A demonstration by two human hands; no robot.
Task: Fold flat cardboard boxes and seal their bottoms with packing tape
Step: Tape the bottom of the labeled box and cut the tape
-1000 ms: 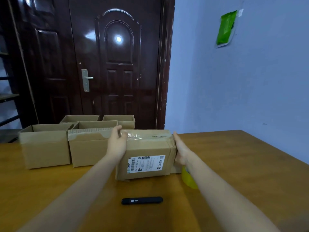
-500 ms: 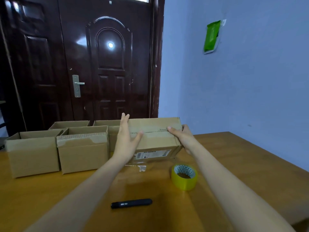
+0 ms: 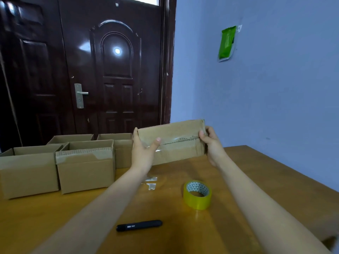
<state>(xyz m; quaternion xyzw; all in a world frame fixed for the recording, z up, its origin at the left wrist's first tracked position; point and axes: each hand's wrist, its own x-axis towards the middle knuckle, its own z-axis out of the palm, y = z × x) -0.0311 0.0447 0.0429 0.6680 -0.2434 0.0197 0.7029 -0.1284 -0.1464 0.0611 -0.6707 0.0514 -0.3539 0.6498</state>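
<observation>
The person lifts the taped box (image 3: 172,142) clear of the table (image 3: 256,171), at 12 o'clock from the tape roll (image 3: 197,194); the left hand (image 3: 145,149) grips its left end, thumb on the seam, while the right hand (image 3: 211,142) pinches its right end; held only by its 2 ends, the box could slip, or swing into the 4 finished boxes (image 3: 85,165) at 9 o'clock.

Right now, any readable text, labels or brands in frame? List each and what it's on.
"neo": white print on the black pen-shaped stick lying on the wooden table; the small light tag beside that word is too small to read.
Dark printed marks by the seam of the brown cardboard box, which the left hand and right hand hold: blurred, unreadable.
Nothing else legible.
</observation>
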